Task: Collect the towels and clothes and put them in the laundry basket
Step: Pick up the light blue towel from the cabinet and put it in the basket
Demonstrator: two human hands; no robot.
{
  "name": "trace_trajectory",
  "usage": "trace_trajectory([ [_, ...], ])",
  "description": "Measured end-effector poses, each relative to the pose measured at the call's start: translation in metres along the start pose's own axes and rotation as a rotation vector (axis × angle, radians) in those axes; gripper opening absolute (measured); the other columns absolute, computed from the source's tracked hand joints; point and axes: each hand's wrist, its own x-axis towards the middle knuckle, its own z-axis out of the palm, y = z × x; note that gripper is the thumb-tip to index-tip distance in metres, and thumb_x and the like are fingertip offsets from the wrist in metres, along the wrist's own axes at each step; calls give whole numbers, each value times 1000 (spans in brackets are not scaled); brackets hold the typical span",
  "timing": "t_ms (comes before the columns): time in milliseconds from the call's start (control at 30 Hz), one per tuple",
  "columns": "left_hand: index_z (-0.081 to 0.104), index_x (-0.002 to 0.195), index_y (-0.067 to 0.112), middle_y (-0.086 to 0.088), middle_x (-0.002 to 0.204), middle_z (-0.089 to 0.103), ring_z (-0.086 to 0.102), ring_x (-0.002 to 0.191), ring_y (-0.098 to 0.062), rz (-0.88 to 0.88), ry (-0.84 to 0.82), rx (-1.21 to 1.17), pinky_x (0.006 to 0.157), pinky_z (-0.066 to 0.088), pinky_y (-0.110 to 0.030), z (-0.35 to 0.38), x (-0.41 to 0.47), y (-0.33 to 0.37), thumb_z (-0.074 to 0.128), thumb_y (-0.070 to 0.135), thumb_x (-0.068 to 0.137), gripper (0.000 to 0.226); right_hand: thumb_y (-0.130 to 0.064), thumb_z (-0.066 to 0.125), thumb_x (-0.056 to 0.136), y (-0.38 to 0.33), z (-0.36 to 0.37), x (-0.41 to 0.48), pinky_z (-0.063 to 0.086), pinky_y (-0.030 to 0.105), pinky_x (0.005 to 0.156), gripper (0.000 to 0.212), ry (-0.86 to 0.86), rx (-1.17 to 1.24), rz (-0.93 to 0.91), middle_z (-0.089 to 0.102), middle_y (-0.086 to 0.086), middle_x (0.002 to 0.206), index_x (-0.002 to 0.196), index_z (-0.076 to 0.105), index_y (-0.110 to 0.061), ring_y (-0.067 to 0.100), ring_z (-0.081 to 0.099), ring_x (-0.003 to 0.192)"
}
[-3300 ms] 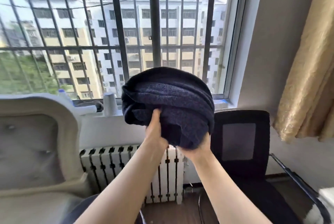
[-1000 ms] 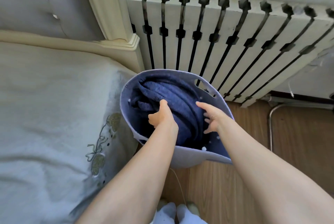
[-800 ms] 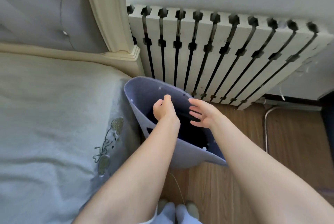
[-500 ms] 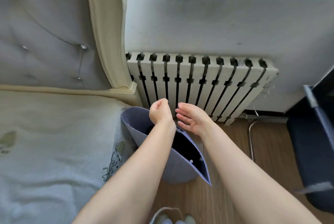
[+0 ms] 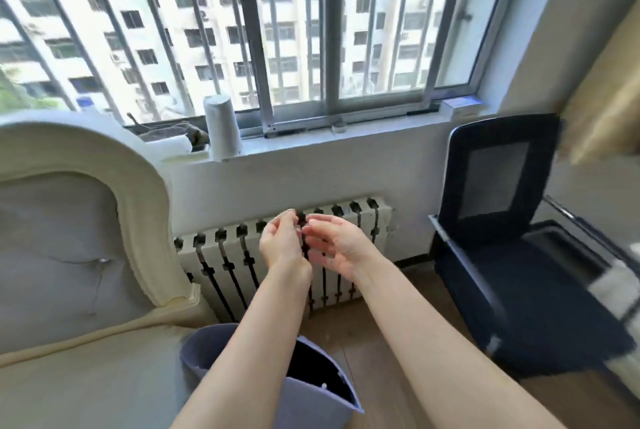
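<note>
Laundry basket is sitting below both empty, half-open hands: left, right; I am judging another cloth must be sought.

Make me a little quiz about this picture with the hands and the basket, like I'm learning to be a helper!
1. True or false: the left hand and the right hand are both holding nothing.
2. Where does the laundry basket stand? A) on the chair B) on the floor beside the bed C) on the windowsill
3. Fill in: behind the hands, under the window, is a white ____.

Key:
1. True: both hands are raised in front of the radiator with nothing in them.
2. B
3. radiator
</note>
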Motion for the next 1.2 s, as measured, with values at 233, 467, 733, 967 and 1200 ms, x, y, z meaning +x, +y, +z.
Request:
trace_trajectory([
  [233, 60, 77, 21, 8, 63, 61, 52, 58, -7, -40, -435, 51, 49, 43, -16, 51, -101, -10, 59, 9, 90, 18, -13, 59, 91, -46, -55, -94, 53, 28, 72, 6, 258, 179, -245, 62, 2, 78, 87, 61, -17, 11, 60, 68],
  [467, 64, 87, 22, 0, 80, 60, 55, 70, -11, -158, -893, 229, 60, 42, -23, 74, -206, -77, 58, 15, 91, 10, -18, 59, 90, -37, -129, -214, 51, 23, 65, 6, 658, 245, -429, 61, -4, 71, 85, 62, -21, 8, 57, 65],
  [733, 62, 79, 23, 3, 71, 57, 56, 58, -4, -400, -1308, 382, 58, 43, -19, 67, -356, -142, 56, 13, 92, 17, -17, 60, 90, 0, -188, -371, 50, 20, 61, 16, 1142, 396, -577, 60, -5, 71, 76, 60, -24, 6, 55, 61],
  [967, 61, 79, 19, 1, 69, 55, 53, 59, -9, -577, -1567, 495, 56, 42, -21, 31, -480, -186, 58, 10, 91, 16, -13, 63, 87, 43, -210, -500, 47, 19, 55, 18, 1446, 510, -723, 61, -8, 50, 70, 61, -21, 1, 54, 44],
  [1200, 57, 74, 21, 5, 73, 55, 50, 64, -7, -663, -1770, 538, 59, 39, -21, -17, -606, -222, 56, 9, 93, 23, -13, 62, 87, 85, -221, -628, 49, 22, 60, 13, 1668, 567, -802, 61, -1, 71, 77, 61, -22, 8, 54, 59],
])
